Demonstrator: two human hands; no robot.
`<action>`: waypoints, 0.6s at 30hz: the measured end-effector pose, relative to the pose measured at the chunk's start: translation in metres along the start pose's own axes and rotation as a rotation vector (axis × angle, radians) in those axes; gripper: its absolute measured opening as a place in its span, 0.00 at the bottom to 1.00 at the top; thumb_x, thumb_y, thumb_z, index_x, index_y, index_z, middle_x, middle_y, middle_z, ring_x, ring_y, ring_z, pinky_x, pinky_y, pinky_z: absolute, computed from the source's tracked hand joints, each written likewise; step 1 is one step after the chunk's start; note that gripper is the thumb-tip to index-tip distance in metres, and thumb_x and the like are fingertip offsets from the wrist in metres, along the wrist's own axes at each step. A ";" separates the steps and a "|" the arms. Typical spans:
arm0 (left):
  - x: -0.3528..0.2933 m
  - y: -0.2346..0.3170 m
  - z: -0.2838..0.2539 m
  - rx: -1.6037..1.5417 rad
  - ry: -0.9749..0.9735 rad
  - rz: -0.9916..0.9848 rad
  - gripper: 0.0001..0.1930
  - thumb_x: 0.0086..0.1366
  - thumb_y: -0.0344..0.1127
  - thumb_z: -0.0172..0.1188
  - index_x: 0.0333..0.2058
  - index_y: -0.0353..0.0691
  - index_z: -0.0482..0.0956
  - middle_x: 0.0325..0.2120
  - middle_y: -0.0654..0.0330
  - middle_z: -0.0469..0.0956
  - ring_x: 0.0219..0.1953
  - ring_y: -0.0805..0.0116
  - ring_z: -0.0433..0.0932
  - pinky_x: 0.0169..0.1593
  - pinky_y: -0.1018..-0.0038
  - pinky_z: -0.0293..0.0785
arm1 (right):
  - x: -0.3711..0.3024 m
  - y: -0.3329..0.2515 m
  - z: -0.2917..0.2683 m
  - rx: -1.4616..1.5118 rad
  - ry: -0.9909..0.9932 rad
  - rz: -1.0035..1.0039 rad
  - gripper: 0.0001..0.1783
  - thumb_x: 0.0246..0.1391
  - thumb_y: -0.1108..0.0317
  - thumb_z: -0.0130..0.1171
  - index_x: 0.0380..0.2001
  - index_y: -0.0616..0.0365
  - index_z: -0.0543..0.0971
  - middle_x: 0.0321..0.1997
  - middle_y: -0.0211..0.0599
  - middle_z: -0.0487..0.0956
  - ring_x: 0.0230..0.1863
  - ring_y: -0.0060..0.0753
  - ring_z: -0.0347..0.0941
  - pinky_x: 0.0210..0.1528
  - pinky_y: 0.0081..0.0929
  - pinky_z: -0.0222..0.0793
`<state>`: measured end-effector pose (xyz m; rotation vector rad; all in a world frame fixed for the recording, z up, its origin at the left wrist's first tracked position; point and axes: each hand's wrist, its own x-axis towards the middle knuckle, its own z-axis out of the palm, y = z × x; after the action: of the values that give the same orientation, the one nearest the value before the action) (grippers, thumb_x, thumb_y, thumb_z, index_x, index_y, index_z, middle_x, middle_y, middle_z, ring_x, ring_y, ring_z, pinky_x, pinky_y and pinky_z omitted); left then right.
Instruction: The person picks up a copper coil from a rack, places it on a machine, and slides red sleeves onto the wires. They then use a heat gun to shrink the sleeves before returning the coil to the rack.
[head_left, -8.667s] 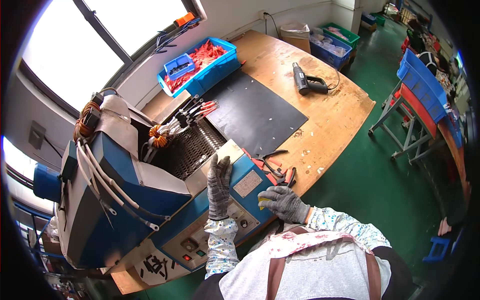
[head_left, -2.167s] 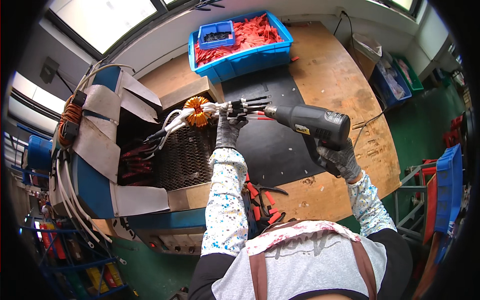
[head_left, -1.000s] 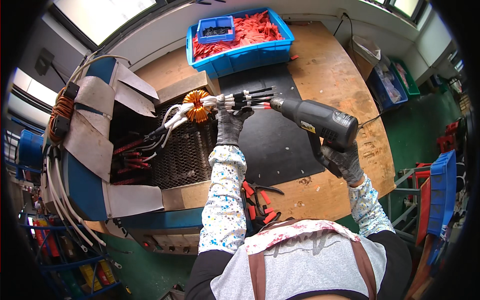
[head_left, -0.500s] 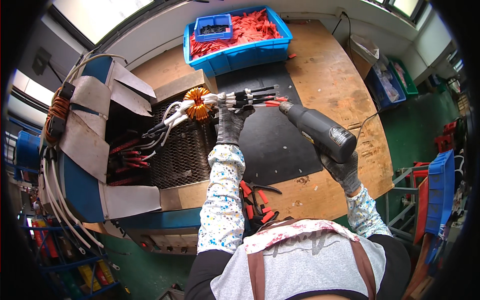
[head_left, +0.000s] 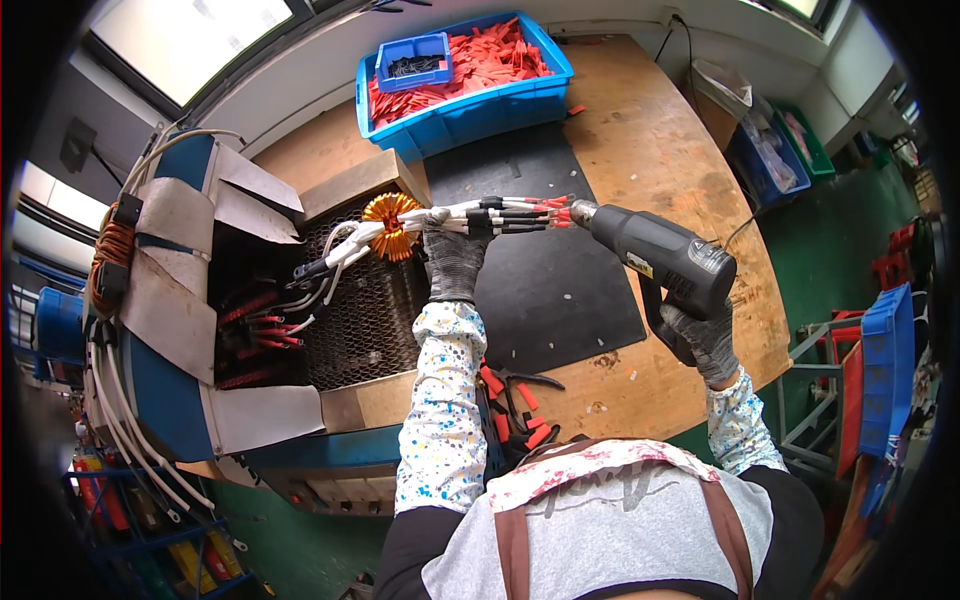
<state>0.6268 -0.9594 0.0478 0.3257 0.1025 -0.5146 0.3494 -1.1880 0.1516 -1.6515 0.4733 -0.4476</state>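
My left hand (head_left: pixel 455 265), in a dark grey glove, is wrapped round a bundle of white cables (head_left: pixel 490 205) just right of a copper-wound ring coil (head_left: pixel 388 226). The cables run rightward to ends with black, white and red sleeves (head_left: pixel 552 212). In my right hand (head_left: pixel 705 335), gloved too, is the handle of a dark grey heat gun (head_left: pixel 660 250). Its metal nozzle (head_left: pixel 583 212) points left at the red-sleeved ends, close beside them; whether they touch I cannot tell. The fingers of my left hand are partly hidden by the bundle.
At left stands a blue heating machine (head_left: pixel 170 370) with metal flaps and a mesh bed (head_left: pixel 365 330) holding red-ended cables. A blue bin (head_left: pixel 450 125) of red sleeves sits at the back. Pliers (head_left: pixel 515 400) and red pieces lie near me on the wooden table (head_left: pixel 690 150) with a black mat (head_left: pixel 560 300).
The heat gun and my right hand have shifted a little to the right. The cable bundle has turned and moved slightly, with more red sleeves now showing at its ends.
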 end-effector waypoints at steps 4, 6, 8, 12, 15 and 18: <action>-0.003 0.005 -0.006 -0.064 -0.011 0.042 0.26 0.49 0.39 0.59 0.44 0.31 0.64 0.40 0.46 0.70 0.39 0.58 0.73 0.44 0.63 0.77 | 0.007 -0.016 -0.011 -0.045 -0.033 0.058 0.21 0.39 0.71 0.67 0.40 0.59 0.73 0.31 0.30 0.75 0.28 0.24 0.72 0.32 0.20 0.70; -0.005 0.005 -0.007 -0.068 -0.054 0.014 0.26 0.50 0.39 0.60 0.44 0.30 0.64 0.41 0.46 0.70 0.40 0.57 0.73 0.45 0.63 0.76 | 0.012 -0.015 -0.017 -0.041 -0.049 0.074 0.20 0.39 0.71 0.67 0.39 0.59 0.74 0.30 0.30 0.75 0.28 0.24 0.72 0.31 0.20 0.69; -0.007 0.001 -0.007 -0.003 -0.034 0.072 0.28 0.50 0.40 0.60 0.47 0.28 0.64 0.44 0.43 0.69 0.42 0.56 0.73 0.46 0.63 0.76 | 0.015 -0.017 -0.017 -0.011 -0.061 0.076 0.17 0.40 0.71 0.65 0.36 0.59 0.74 0.27 0.29 0.75 0.25 0.23 0.71 0.29 0.21 0.68; -0.017 -0.003 0.011 0.019 -0.033 0.054 0.32 0.50 0.39 0.60 0.50 0.24 0.62 0.46 0.42 0.69 0.43 0.57 0.73 0.46 0.66 0.77 | 0.019 -0.020 -0.017 0.012 -0.065 0.070 0.17 0.39 0.71 0.65 0.36 0.59 0.75 0.26 0.29 0.75 0.25 0.23 0.71 0.28 0.20 0.68; -0.016 -0.002 0.008 0.016 -0.044 0.064 0.31 0.51 0.39 0.60 0.49 0.23 0.62 0.46 0.42 0.69 0.43 0.57 0.73 0.45 0.68 0.77 | 0.021 -0.023 -0.017 0.011 -0.069 0.093 0.16 0.40 0.71 0.65 0.35 0.59 0.75 0.26 0.29 0.75 0.24 0.22 0.71 0.27 0.20 0.68; -0.013 0.001 0.005 -0.038 -0.088 0.004 0.31 0.51 0.41 0.61 0.50 0.31 0.61 0.48 0.43 0.66 0.46 0.54 0.71 0.47 0.61 0.76 | 0.022 -0.024 -0.020 0.002 -0.088 0.107 0.16 0.39 0.70 0.66 0.35 0.59 0.75 0.26 0.29 0.75 0.24 0.22 0.71 0.27 0.20 0.68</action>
<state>0.6163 -0.9537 0.0550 0.2659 0.0263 -0.5220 0.3579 -1.2134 0.1782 -1.6281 0.4932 -0.2950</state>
